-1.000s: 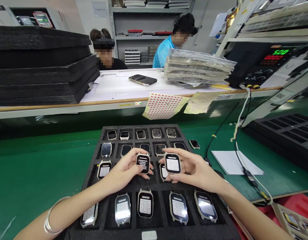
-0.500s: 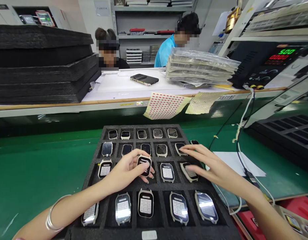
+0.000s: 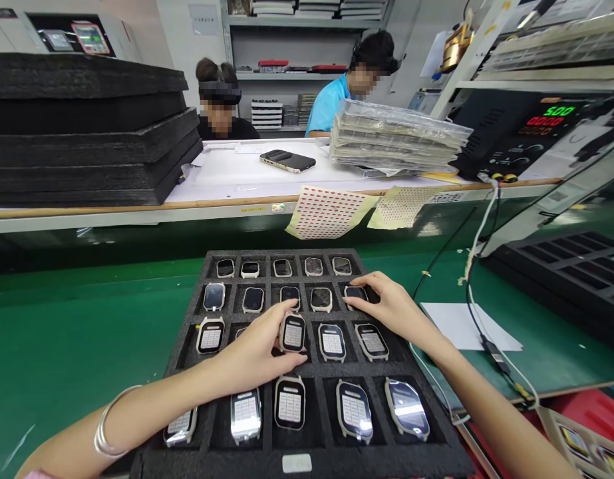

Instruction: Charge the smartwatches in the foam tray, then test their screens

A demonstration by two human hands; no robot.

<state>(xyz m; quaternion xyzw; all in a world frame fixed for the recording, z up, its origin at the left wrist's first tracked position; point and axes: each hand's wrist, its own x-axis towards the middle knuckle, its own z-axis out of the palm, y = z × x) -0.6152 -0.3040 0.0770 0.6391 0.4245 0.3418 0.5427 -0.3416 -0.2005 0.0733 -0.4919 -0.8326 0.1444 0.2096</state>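
A green bench mat (image 3: 62,346) carries a black foam tray (image 3: 211,458) of smartwatches, its slots in rows around the grip. The left hand (image 3: 251,352) clasps one smartwatch (image 3: 293,334) by its sides, over a third-row slot. Just up and right of that grip, the open right hand (image 3: 389,306) lays its fingertips (image 3: 361,282) on another watch (image 3: 355,293).

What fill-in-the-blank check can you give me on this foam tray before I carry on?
The hand gripping a smartwatch is the person's ____ hand. The other hand reaches over a watch in the ____ row from the far edge of the black foam tray. That tray's farthest row holds ____ watches.

Missing words: left, second, five.
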